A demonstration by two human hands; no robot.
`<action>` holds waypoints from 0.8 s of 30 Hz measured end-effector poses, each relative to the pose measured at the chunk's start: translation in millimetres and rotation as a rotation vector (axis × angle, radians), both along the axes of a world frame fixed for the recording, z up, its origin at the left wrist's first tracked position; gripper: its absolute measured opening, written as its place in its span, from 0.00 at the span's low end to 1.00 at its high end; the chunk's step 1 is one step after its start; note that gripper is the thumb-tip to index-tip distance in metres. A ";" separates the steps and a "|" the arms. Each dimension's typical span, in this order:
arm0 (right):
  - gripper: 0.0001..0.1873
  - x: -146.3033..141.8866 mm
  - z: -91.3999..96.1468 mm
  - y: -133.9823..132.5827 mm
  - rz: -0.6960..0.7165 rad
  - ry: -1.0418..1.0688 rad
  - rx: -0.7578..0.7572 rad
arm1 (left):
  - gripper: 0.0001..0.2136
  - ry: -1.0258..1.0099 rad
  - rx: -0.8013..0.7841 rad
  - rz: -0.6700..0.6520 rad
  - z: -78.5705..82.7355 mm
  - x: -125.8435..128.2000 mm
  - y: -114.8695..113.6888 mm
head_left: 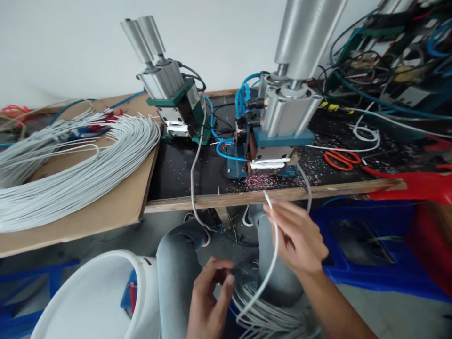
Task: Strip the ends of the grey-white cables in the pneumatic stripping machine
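My right hand [298, 233] pinches a white cable [274, 256] close to its upper end, which points up toward the table's front edge. The cable bends down to a bundle of white cables [268, 310] lying on my lap. Left of that bundle, my left hand [213, 294] is held with curled fingers; thumb and fingers stay apart, with nothing between them. In front of my right hand stands a pneumatic machine [282, 117] with white strips in its jaw [270, 163]. Coloured scraps [261, 182] lie beneath that jaw.
At left, a large coil of white cable [116, 160] rests on cardboard [130, 202]. A second pneumatic machine [169, 94] stands behind. Orange-handled scissors [341, 159] lie at right, near a red-sleeved arm [409, 186]. A white bucket [141, 287] and a blue stool [339, 268] flank my legs.
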State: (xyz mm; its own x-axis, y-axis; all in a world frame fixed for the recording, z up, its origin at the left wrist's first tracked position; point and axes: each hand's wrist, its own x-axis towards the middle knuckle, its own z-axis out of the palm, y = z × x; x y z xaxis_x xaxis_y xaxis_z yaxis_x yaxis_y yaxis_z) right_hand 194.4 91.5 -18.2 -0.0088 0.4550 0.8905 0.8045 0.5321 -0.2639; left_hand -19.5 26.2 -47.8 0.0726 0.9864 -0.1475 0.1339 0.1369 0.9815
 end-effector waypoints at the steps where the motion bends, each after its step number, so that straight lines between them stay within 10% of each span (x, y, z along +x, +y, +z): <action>1: 0.35 -4.6 -1.0 -15.7 0.037 -0.033 -0.058 | 0.09 -0.071 0.029 0.009 17.6 10.8 3.0; 8: 0.32 -13.6 -22.2 -85.3 0.249 -0.161 -0.280 | 0.06 -0.429 0.063 -0.132 77.4 42.4 21.9; 19: 0.34 -37.3 -0.6 -90.2 0.221 -0.041 -0.150 | 0.04 -0.401 0.122 -0.068 83.6 42.6 4.0; 24: 0.31 -37.5 -25.5 -88.2 0.155 -0.028 -0.281 | 0.13 -0.239 0.145 0.005 49.5 19.5 -5.7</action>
